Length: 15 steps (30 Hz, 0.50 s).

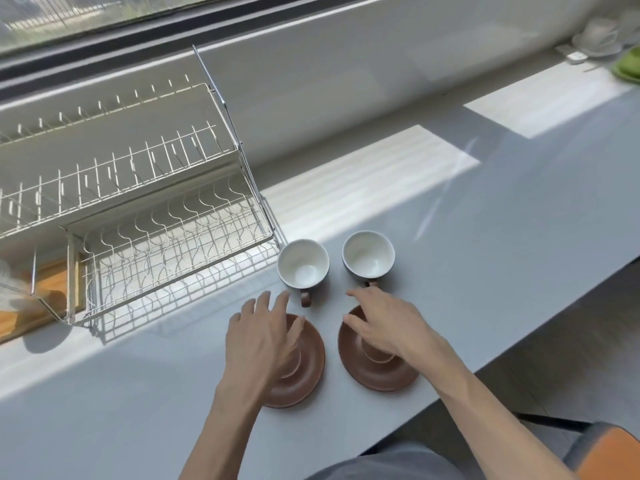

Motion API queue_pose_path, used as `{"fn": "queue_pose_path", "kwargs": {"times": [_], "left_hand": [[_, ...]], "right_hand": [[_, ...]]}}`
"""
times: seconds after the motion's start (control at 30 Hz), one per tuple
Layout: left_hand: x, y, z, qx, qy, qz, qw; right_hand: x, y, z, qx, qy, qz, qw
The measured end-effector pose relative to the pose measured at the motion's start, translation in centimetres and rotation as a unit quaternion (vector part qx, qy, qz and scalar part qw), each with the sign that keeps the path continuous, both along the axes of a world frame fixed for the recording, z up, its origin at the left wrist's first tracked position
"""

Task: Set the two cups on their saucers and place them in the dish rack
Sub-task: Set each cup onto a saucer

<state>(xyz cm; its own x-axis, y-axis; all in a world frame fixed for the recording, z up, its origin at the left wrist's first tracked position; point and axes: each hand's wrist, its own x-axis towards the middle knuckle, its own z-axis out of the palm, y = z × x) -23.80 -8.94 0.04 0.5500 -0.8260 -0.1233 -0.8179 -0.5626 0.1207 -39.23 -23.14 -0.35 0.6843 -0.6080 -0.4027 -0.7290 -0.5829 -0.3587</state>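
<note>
L hand (pixel 261 336) & R hand (pixel 384 325), fingers spread, hover over brown saucers (pixel 349 358) nr cups (pixel 303 265); no readable writing.

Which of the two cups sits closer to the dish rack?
The left cup, right beside the wire dish rack; the other cup stands farther right.

On the counter (pixel 485 271), the left cup (pixel 303 266) and right cup (pixel 368 255) stand side by side, apart. Before each lies a saucer: left saucer (pixel 306 372), right saucer (pixel 360 368). The dish rack (pixel 138 209) sits left of the cups.
</note>
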Motion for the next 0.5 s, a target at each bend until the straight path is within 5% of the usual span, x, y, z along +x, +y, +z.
{"fn": "queue_pose_path", "kwargs": {"times": [0.1,0.2,0.5], "left_hand": [[-1.2,-4.0,-0.6,-0.123,-0.001,-0.053,0.991],[-2.1,-7.4,-1.6,-0.141,0.023,-0.097,0.985],[-4.7,-11.7,-3.8,-0.179,0.241,0.013,0.954]], "right_hand": [[-0.7,-2.0,0.3,-0.088,-0.026,-0.04,0.995],[-1.0,-3.4,-0.5,-0.144,-0.086,-0.084,0.982],[-0.3,-6.7,-3.3,-0.048,-0.15,-0.203,0.967]]}}
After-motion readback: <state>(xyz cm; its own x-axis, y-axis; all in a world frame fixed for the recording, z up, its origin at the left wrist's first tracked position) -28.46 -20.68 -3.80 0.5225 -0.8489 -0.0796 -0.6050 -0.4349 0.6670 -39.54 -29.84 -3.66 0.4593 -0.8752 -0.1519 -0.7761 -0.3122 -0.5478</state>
